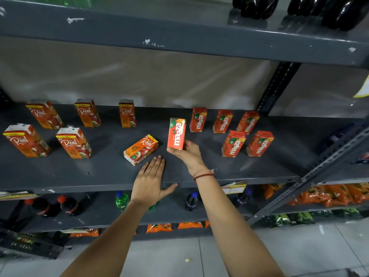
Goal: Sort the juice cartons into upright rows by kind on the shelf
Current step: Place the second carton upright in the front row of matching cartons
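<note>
Several orange Real apple cartons stand upright on the left of the grey shelf [99, 176], in a back row [87, 112] and a front row [73, 142]. One Real carton [140, 149] lies on its side mid-shelf. Several red Maaza cartons stand upright on the right, in a back row [222, 120] and a front row [233, 143]. My right hand [188, 154] grips the bottom of another Maaza carton [176, 133], held upright just left of them. My left hand [150, 180] lies flat and open on the shelf's front edge, just below the lying Real carton.
The shelf above [179, 37] carries dark bottles [257, 7] at the right. The shelf below holds cola bottles [67, 204], a green bottle [121, 199] and orange snack packs [329, 194]. A slanted metal brace [311, 174] crosses at the right.
</note>
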